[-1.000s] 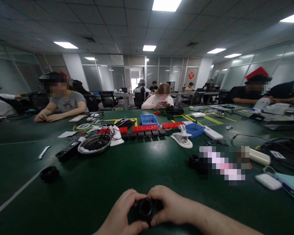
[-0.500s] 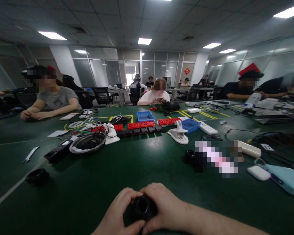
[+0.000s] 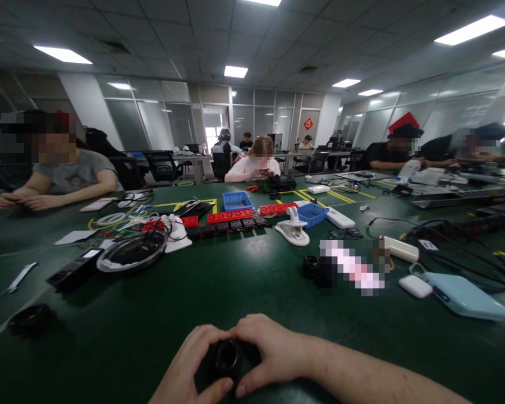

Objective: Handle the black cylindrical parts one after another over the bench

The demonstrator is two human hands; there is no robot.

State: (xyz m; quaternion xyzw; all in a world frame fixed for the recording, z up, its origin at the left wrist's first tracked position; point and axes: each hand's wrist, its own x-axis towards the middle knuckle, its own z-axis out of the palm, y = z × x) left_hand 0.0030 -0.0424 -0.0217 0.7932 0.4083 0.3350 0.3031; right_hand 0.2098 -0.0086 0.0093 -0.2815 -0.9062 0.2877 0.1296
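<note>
Close to the bottom of the view, a short black cylindrical part [image 3: 228,359] with a round hole in its top stands between my two hands. My left hand [image 3: 192,362] curls round its left side, fingers at the far edge and thumb at the near edge. From the other side my right hand [image 3: 273,350] wraps it, fingertips touching those of the left hand behind the part. A dark gap shows between the right palm and the part. Its lower portion is hard to make out against the dark tabletop. To the left lies a separate black ring-shaped part [image 3: 31,320].
On the green table [image 3: 151,314] are a wrench [image 3: 22,277], a metal dish [image 3: 109,266], red socket strips [image 3: 230,216], blue trays [image 3: 312,215], a white clamp base [image 3: 292,231], another black ring [image 3: 310,266] and a light blue case [image 3: 469,294]. Several people sit around.
The view has turned to the right, so most things on the table sit farther left. Both hands remain around the black part, with the right hand's grip slightly wider.
</note>
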